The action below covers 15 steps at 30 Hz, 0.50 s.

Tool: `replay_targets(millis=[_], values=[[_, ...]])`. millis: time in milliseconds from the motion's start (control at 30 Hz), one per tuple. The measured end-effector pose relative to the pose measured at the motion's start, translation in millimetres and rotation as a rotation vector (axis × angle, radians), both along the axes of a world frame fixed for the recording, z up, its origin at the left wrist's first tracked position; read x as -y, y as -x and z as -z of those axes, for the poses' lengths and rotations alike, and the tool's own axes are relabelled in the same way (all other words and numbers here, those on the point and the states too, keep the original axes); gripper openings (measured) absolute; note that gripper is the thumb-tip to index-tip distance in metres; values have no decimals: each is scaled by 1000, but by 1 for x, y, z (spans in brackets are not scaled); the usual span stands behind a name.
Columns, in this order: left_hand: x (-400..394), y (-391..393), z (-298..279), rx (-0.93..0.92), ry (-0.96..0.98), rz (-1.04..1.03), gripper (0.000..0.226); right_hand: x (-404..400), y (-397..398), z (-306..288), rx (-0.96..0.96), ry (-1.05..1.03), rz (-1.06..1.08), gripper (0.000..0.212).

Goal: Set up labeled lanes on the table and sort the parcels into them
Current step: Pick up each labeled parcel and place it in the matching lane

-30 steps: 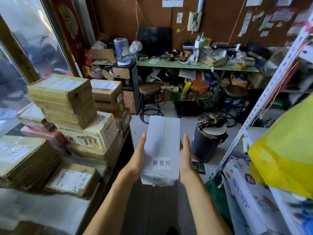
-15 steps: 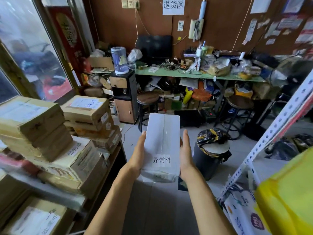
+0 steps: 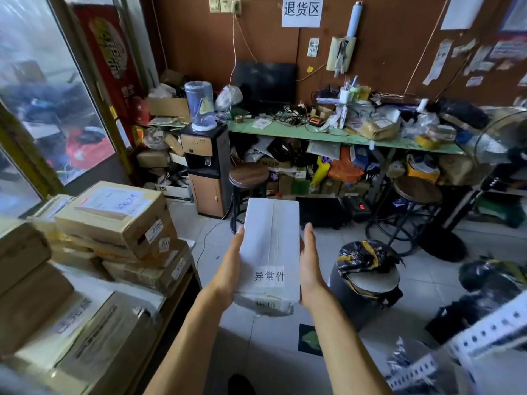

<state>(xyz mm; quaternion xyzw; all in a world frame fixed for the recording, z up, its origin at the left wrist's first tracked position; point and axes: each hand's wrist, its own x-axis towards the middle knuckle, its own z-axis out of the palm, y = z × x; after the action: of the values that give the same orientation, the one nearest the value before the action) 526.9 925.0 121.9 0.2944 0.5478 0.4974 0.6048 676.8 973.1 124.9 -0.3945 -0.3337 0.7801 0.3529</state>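
1. White wrapping covers the one parcel (image 3: 271, 246) in hand, held out at the centre of view above the tiled floor; a paper label (image 3: 269, 276) reading 异常件 sits near its close end, and a barcode strip shows on the folded flap below.
2. Two hands carry it: the left hand (image 3: 229, 276) lies flat against its left side, the right hand (image 3: 310, 267) against its right side, fingers straight and pressed together, pointing towards twelve o'clock.
3. At nine o'clock of the parcel, a table (image 3: 171, 297) bears stacked cardboard boxes (image 3: 114, 220); at least six show, but blur at the lower left prevents an exact count.
4. One water dispenser (image 3: 206, 166) stands at eleven o'clock, with two round stools (image 3: 248, 176) beyond, one at twelve, one at two.
5. One dark bin (image 3: 363, 283) with a black-and-yellow liner stands just right of the right hand, at three o'clock.
6. One green cluttered bench (image 3: 285, 131) runs along the brown far wall, under a paper sign (image 3: 301, 10) reading 退货区.
7. At five o'clock, a blurred perforated shelf rail (image 3: 484, 332) crosses the corner.
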Motion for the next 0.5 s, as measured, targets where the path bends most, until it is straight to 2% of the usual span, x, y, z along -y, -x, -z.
replay_targets(millis=[300, 500], values=[[-120, 56, -11, 30, -42, -141, 65, -140, 68, -14, 42, -34, -71, 76], [-160, 112, -34, -44, -185, -244, 83, -201, 129, -39, 75, -131, -188, 88]])
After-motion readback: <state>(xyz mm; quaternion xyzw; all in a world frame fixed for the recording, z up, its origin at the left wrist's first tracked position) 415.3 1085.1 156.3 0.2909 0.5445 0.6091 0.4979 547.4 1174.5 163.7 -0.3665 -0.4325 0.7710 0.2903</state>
